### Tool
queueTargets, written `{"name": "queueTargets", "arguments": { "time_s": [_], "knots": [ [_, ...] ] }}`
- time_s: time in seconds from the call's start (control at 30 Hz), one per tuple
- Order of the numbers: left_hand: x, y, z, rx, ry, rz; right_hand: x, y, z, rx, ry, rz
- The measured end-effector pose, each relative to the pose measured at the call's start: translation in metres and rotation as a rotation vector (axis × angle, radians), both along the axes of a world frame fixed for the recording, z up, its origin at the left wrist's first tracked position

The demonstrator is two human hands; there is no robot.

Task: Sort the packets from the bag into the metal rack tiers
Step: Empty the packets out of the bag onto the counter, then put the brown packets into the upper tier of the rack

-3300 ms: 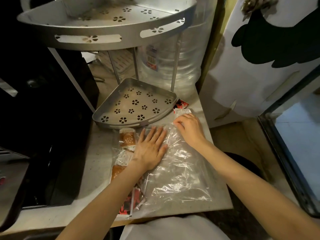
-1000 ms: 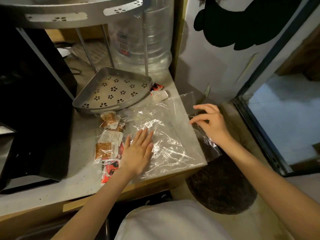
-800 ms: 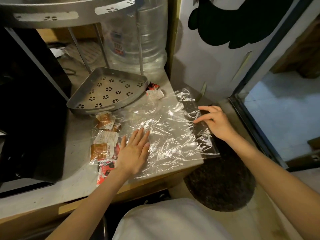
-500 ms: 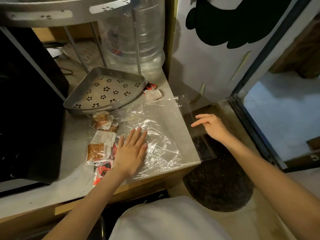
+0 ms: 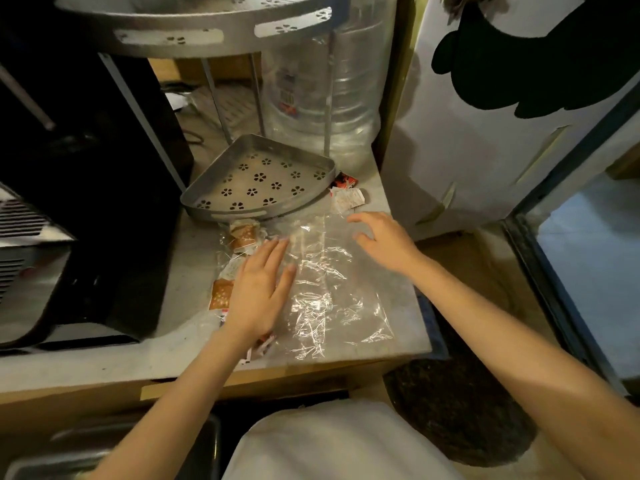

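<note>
- Packets point(image 5: 221, 294) lay in a loose line on the desk point(image 5: 187, 271), from just in front of the lower rack tier point(image 5: 259, 181) down toward the desk's front edge, partly hidden under the left hand point(image 5: 258, 292).
- Two more packets point(image 5: 346, 195) sat at the right corner of that tier, near the desk's right edge.
- Left hand rested flat on the left side of the clear bag point(image 5: 329, 292), fingers straight and slightly spread, holding nothing.
- Right hand point(image 5: 384, 240) hovered over the bag's far right corner, fingers loosely spread and gently bent; whether the tips touched the plastic could not be told.
- The bag lay flattened, reaching almost to the desk's right and front edges.
- Lower tier held nothing; the upper rack tier point(image 5: 194, 32) overhung it.
- A black appliance point(image 5: 86, 202) bounded the left, a water jug point(image 5: 325, 95) the back, leaving bare desk between appliance and packets.
</note>
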State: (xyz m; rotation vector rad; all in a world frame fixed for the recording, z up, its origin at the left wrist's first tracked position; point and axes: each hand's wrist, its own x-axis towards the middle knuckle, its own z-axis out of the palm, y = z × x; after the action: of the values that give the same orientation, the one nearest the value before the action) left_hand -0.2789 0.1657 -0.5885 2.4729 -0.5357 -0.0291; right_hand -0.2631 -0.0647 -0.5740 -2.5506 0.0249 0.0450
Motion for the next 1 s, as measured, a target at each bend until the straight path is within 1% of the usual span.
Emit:
{"name": "queueTargets", "arguments": {
  "time_s": [0.1, 0.17, 0.27, 0.33, 0.47, 0.6, 0.73, 0.87, 0.93, 1.0],
  "knots": [
    [0.003, 0.020, -0.002, 0.033, 0.032, 0.089, 0.016, 0.021, -0.001, -0.004, 0.084, 0.084],
    [0.003, 0.033, -0.007, 0.081, 0.044, 0.149, 0.026, 0.037, 0.000, -0.009, 0.098, 0.147],
    [-0.002, 0.044, -0.012, 0.188, 0.090, 0.293, 0.041, 0.060, -0.001, -0.028, 0.106, 0.223],
    [-0.006, 0.049, -0.013, 0.216, 0.132, 0.351, 0.050, 0.072, -0.004, -0.047, 0.130, 0.248],
    [-0.012, 0.057, -0.013, 0.152, 0.238, 0.444, 0.063, 0.094, -0.009, -0.076, 0.147, 0.294],
    [-0.017, 0.061, -0.015, 0.192, 0.253, 0.494, 0.070, 0.110, -0.018, -0.102, 0.173, 0.332],
    [-0.015, 0.066, -0.016, 0.205, 0.304, 0.541, 0.075, 0.115, -0.026, -0.175, 0.124, 0.316],
    [-0.011, 0.068, -0.010, 0.166, 0.345, 0.560, 0.087, 0.117, -0.029, -0.207, 0.168, 0.298],
    [-0.008, 0.070, -0.007, 0.151, 0.344, 0.535, 0.092, 0.115, -0.028, -0.140, 0.255, 0.269],
    [-0.005, 0.073, -0.002, 0.132, 0.333, 0.506, 0.094, 0.113, -0.023, 0.014, 0.377, 0.220]
  ]
}}
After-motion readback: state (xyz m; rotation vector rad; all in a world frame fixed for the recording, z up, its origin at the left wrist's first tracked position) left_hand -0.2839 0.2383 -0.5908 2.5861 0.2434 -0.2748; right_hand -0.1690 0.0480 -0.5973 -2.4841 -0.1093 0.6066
